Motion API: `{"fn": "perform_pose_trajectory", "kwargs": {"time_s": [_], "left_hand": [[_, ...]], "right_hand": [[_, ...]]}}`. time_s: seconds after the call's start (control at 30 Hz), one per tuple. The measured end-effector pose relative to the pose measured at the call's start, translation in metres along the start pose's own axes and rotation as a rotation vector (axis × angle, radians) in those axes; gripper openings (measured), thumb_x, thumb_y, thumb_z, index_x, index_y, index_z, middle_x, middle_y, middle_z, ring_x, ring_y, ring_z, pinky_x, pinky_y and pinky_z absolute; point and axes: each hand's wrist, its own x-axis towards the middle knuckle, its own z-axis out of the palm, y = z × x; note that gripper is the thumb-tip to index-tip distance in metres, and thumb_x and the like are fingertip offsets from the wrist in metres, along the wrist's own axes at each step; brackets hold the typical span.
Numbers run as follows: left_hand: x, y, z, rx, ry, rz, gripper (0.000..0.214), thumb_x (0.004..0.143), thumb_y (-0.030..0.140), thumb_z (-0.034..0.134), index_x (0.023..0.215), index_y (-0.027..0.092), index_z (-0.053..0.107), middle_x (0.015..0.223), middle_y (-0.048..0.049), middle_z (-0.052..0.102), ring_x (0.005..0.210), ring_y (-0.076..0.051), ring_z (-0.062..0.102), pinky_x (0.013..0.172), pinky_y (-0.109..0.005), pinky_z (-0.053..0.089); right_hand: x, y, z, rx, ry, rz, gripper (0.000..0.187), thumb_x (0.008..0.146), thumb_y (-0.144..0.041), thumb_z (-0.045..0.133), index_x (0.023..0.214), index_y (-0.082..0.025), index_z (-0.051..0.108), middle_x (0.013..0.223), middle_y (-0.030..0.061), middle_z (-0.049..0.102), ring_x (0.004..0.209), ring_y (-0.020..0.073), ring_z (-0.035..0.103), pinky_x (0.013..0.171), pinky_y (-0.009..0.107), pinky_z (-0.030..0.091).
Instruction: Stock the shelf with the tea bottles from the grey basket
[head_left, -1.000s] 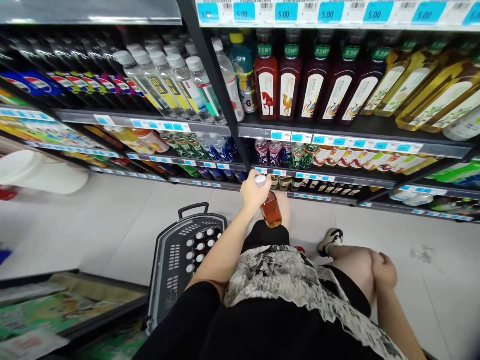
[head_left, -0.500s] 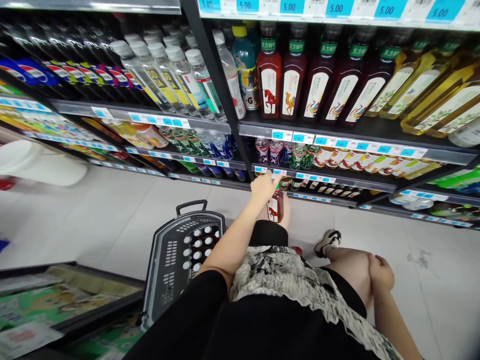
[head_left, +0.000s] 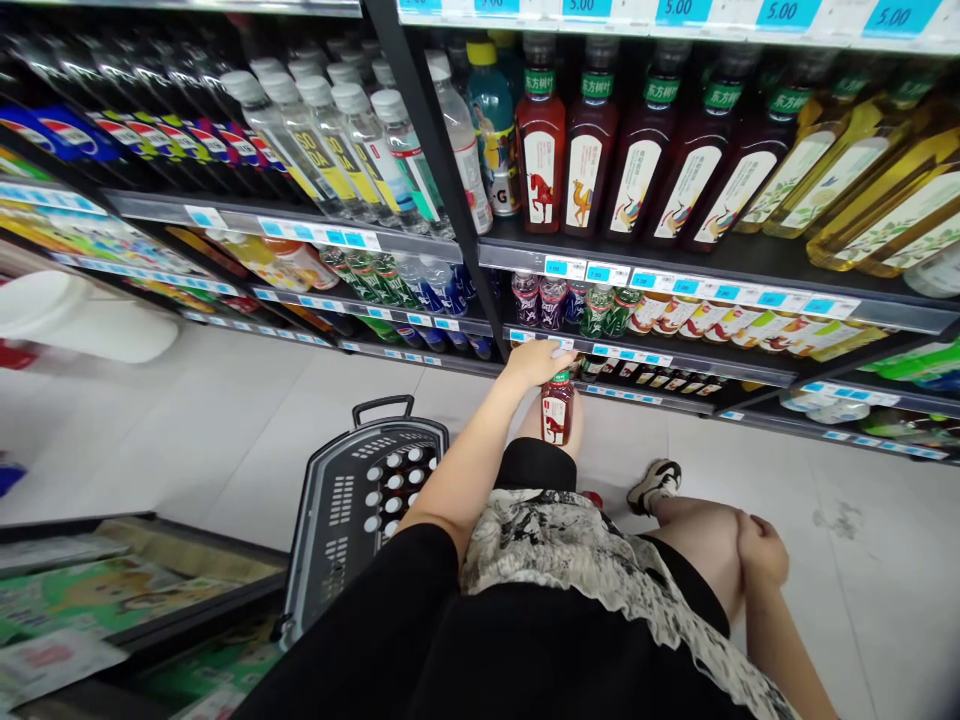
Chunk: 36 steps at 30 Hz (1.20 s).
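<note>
My left hand point(head_left: 541, 362) reaches down past the lower shelves and grips a small bottle of reddish-brown tea point(head_left: 556, 412) from above, around its top. The bottle hangs roughly upright over my left knee, its white label with a red horse facing me; my fingers hide the cap. My right hand point(head_left: 763, 552) lies on my bent right knee, fingers loosely laid against it, holding nothing. Left of my legs on the floor stands a dark shopping basket point(head_left: 319, 500) with several white-capped bottles point(head_left: 394, 488) inside.
Ahead, a drink shelf point(head_left: 675, 265) carries larger tea bottles point(head_left: 540, 150), with smaller bottles point(head_left: 551, 300) on the lower levels. Clear water bottles point(head_left: 349, 150) stand left of a black upright post point(head_left: 431, 120). A display bin point(head_left: 120, 590) sits at lower left, a white tub point(head_left: 90, 315) beyond.
My left hand has shifted slightly right with the tea bottle. The bottle has turned a little, so its label shows more fully. My right hand stays on the knee.
</note>
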Motion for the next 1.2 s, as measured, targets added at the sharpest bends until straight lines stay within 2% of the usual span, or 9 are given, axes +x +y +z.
{"fn": "perform_pose_trajectory", "kwargs": {"time_s": [0.4,0.7,0.9,0.97,1.03,1.13,1.2], "left_hand": [[0.003,0.007,0.01,0.061,0.019,-0.005,0.056,0.097,0.064,0.032,0.099,0.02,0.067,0.106,-0.011,0.072,0.102,-0.03,0.066,0.08,-0.034,0.049],[-0.002,0.004,0.007,0.046,0.015,-0.009,0.057,0.097,0.065,0.031,0.102,0.02,0.066,0.108,-0.0116,0.072,0.102,-0.029,0.066,0.081,-0.032,0.049],[-0.006,-0.003,0.009,0.017,0.057,0.021,0.059,0.097,0.068,0.03,0.1,0.021,0.065,0.105,-0.011,0.072,0.102,-0.029,0.066,0.081,-0.033,0.049],[-0.008,-0.007,0.01,0.017,0.086,0.061,0.059,0.094,0.072,0.035,0.1,0.022,0.065,0.102,-0.0101,0.072,0.1,-0.029,0.067,0.08,-0.033,0.05],[-0.013,-0.009,0.01,0.008,0.096,0.133,0.055,0.087,0.074,0.049,0.102,0.023,0.064,0.102,-0.0087,0.073,0.099,-0.028,0.068,0.079,-0.031,0.05],[-0.032,-0.005,0.009,0.015,0.093,0.217,0.049,0.077,0.065,0.069,0.103,0.025,0.063,0.102,-0.0062,0.074,0.097,-0.028,0.069,0.078,-0.029,0.05],[-0.049,-0.001,0.009,0.047,0.113,0.207,0.041,0.075,0.059,0.073,0.097,0.026,0.065,0.097,-0.0036,0.075,0.094,-0.027,0.071,0.077,-0.029,0.051]], "right_hand": [[0.004,0.006,0.0,-0.003,-0.003,0.02,0.052,0.093,-0.061,0.052,0.133,-0.029,0.063,0.127,0.0138,0.063,0.119,0.0403,0.057,0.104,0.049,0.047],[0.0,0.006,-0.001,0.004,0.002,0.003,0.057,0.093,-0.064,0.05,0.133,-0.027,0.064,0.125,0.0153,0.064,0.118,0.0412,0.057,0.102,0.05,0.048],[0.0,0.005,-0.001,0.007,-0.003,-0.013,0.061,0.091,-0.067,0.047,0.133,-0.025,0.063,0.126,0.016,0.063,0.118,0.0425,0.057,0.103,0.051,0.047],[-0.002,0.007,0.0,0.003,-0.01,-0.02,0.064,0.09,-0.068,0.045,0.134,-0.025,0.062,0.126,0.0159,0.063,0.117,0.0428,0.057,0.103,0.052,0.048],[-0.003,0.011,0.001,0.009,-0.021,-0.036,0.068,0.089,-0.07,0.042,0.136,-0.025,0.06,0.126,0.0162,0.063,0.116,0.043,0.057,0.103,0.053,0.048],[-0.003,0.017,0.002,0.055,-0.04,-0.07,0.076,0.084,-0.074,0.039,0.137,-0.024,0.058,0.124,0.0175,0.063,0.118,0.043,0.057,0.105,0.053,0.047],[0.0,0.014,0.006,0.129,-0.054,-0.118,0.07,0.076,-0.075,0.045,0.123,-0.028,0.066,0.116,0.0171,0.066,0.116,0.042,0.058,0.104,0.053,0.048]]}}
